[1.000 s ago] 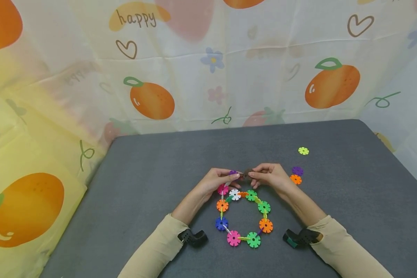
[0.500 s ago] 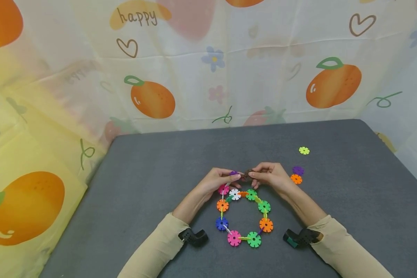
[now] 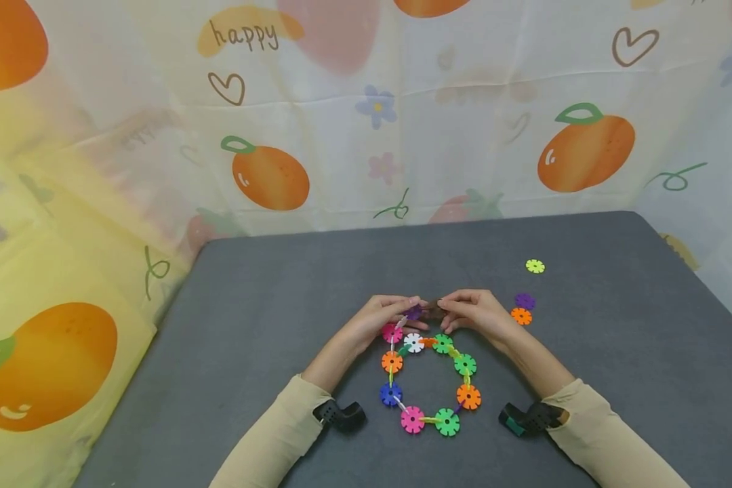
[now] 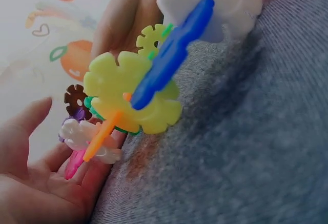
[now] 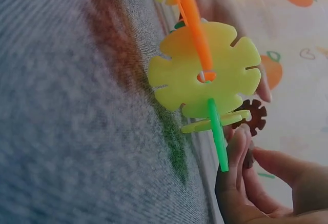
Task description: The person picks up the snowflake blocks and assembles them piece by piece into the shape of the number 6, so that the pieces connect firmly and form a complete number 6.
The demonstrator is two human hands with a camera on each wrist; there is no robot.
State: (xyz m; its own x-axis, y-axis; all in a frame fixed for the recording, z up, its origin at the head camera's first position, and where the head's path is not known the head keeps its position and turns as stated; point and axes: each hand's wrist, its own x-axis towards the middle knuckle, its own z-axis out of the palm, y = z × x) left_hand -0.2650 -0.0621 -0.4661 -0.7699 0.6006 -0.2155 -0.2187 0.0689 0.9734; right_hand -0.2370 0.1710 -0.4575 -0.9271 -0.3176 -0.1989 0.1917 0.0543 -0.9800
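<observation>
My left hand point(image 3: 381, 320) lies with its thumb raised away from the fingers. Its fingers are under the tail of a chain of notched plastic discs, beside a pink disc point(image 3: 392, 333) and a purple disc point(image 3: 414, 312). Between thumb and fingertips, my right hand point(image 3: 478, 313) pinches a small dark brown piece point(image 5: 249, 158). A brown notched disc point(image 5: 259, 112) stands just beyond those fingertips and shows behind the purple piece point(image 4: 77, 115) in the left wrist view. The rest of the chain forms a ring on the table, with a blue disc point(image 3: 391, 394) at its left.
On the grey table point(image 3: 268, 278), right of my right hand, lie a loose orange disc point(image 3: 521, 316), a purple one point(image 3: 525, 301) and, farther back, a yellow one point(image 3: 535, 266). A fruit-print cloth point(image 3: 341, 156) hangs behind the table.
My left thumb has lifted off the chain's end, and more of the purple disc shows. The right hand keeps its pinch in nearly the same place.
</observation>
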